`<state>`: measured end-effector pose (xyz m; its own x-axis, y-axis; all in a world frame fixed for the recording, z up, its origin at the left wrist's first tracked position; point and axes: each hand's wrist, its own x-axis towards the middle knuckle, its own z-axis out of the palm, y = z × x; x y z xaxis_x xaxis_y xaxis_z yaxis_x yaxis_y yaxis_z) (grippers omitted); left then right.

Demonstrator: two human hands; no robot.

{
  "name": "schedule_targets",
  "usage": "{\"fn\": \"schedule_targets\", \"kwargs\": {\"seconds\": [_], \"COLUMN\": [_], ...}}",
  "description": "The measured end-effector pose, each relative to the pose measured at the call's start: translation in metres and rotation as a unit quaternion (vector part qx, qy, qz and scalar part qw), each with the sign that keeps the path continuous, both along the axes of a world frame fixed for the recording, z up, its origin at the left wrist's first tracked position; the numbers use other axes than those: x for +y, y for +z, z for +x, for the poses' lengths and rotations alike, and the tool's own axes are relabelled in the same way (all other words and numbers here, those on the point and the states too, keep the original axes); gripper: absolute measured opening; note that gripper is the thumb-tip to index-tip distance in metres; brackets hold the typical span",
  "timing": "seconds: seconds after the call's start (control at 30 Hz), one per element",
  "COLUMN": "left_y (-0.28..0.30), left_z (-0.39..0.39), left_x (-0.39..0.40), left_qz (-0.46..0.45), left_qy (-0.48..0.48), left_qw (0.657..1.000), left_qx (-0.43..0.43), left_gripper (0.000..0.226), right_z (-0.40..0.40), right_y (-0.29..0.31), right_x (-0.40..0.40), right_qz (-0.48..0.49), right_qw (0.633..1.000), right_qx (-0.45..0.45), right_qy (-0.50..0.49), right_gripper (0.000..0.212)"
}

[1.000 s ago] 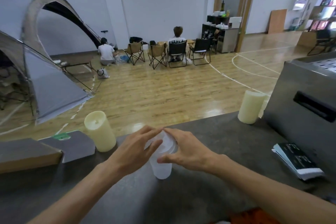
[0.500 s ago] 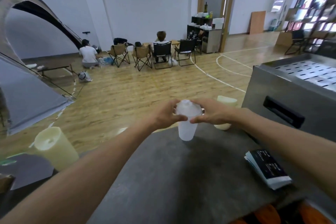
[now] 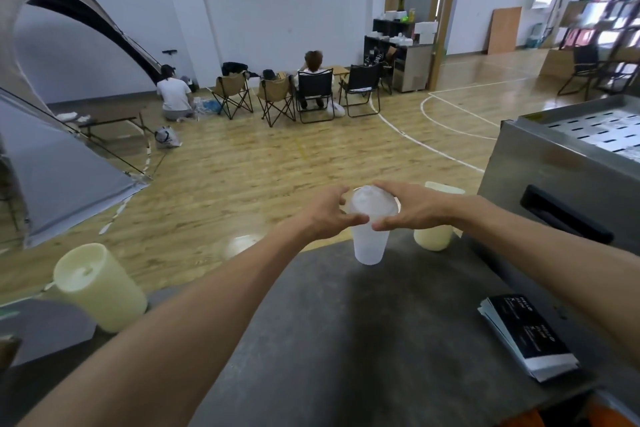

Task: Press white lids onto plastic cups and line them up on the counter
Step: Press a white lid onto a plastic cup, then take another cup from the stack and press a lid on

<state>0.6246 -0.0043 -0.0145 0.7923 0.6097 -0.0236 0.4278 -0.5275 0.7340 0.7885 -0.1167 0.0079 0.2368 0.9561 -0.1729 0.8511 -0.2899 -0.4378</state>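
Observation:
A frosted plastic cup (image 3: pixel 369 244) stands upright near the far edge of the dark grey counter (image 3: pixel 346 340), with a white domed lid (image 3: pixel 373 203) on top. My left hand (image 3: pixel 327 215) grips the lid's rim from the left. From the right, my right hand (image 3: pixel 407 210) holds the same rim, thumb low and fingers over the top. Both arms stretch forward over the counter.
A cream pillar candle (image 3: pixel 98 284) stands at the counter's left, another (image 3: pixel 434 236) just right of the cup. A steel appliance (image 3: pixel 568 184) fills the right side, with a stack of dark leaflets (image 3: pixel 528 336) in front. People and folding chairs are across the wooden floor.
The cup and both hands have gone from close to me out to the counter's far edge, beside the right candle. The view has swung right. My grip on the lid is unchanged.

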Motion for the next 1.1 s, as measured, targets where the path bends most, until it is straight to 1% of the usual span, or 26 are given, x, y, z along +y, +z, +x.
{"fn": "schedule_targets", "kwargs": {"seconds": [0.07,0.13,0.2,0.27,0.33,0.37,0.47,0.6,0.73,0.83,0.97,1.0,1.1], "left_y": [0.003,0.011,0.022,0.034,0.045,0.049,0.053,0.048,0.043,0.043,0.037,0.034,0.022], "left_z": [-0.006,-0.02,-0.047,-0.088,-0.139,-0.169,-0.268,-0.411,-0.548,-0.637,-0.727,-0.741,-0.766], "left_x": [0.0,0.0,-0.001,-0.005,-0.01,-0.011,-0.018,-0.03,-0.044,-0.049,-0.033,-0.025,0.0], "left_qz": [0.007,0.055,0.129,0.184,0.213,0.213,0.205,0.228,0.247,0.267,0.282,0.279,0.268], "left_qy": [0.002,-0.003,-0.003,0.0,0.009,0.02,0.075,0.173,0.264,0.326,0.374,0.377,0.367], "left_qw": [1.0,0.997,0.989,0.978,0.971,0.97,0.967,0.942,0.906,0.87,0.82,0.812,0.805], "left_qx": [0.027,0.056,0.075,0.094,0.11,0.115,0.13,0.174,0.221,0.256,0.329,0.347,0.383], "left_gripper": [0.083,0.09,0.09,0.088,0.087,0.087,0.087,0.086,0.086,0.085,0.082,0.082,0.086], "right_z": [-0.003,-0.011,-0.03,-0.065,-0.111,-0.137,-0.223,-0.347,-0.471,-0.56,-0.663,-0.684,-0.731], "right_y": [0.007,0.015,0.026,0.038,0.05,0.054,0.06,0.055,0.041,0.03,0.014,0.009,-0.003], "right_x": [0.0,-0.001,-0.001,0.002,0.009,0.014,0.033,0.06,0.089,0.11,0.138,0.146,0.166], "right_qz": [-0.01,-0.003,0.015,0.025,0.032,0.035,0.049,0.074,0.087,0.088,0.085,0.084,0.07], "right_qw": [1.0,0.999,0.995,0.986,0.977,0.973,0.96,0.939,0.916,0.901,0.898,0.898,0.903], "right_qx": [-0.024,-0.055,-0.1,-0.149,-0.174,-0.177,-0.171,-0.138,-0.106,-0.097,-0.075,-0.074,-0.051], "right_qy": [-0.006,-0.002,0.022,0.066,0.116,0.144,0.218,0.305,0.377,0.414,0.426,0.425,0.421], "right_gripper": [0.096,0.105,0.104,0.103,0.101,0.1,0.1,0.094,0.093,0.094,0.088,0.087,0.084]}}
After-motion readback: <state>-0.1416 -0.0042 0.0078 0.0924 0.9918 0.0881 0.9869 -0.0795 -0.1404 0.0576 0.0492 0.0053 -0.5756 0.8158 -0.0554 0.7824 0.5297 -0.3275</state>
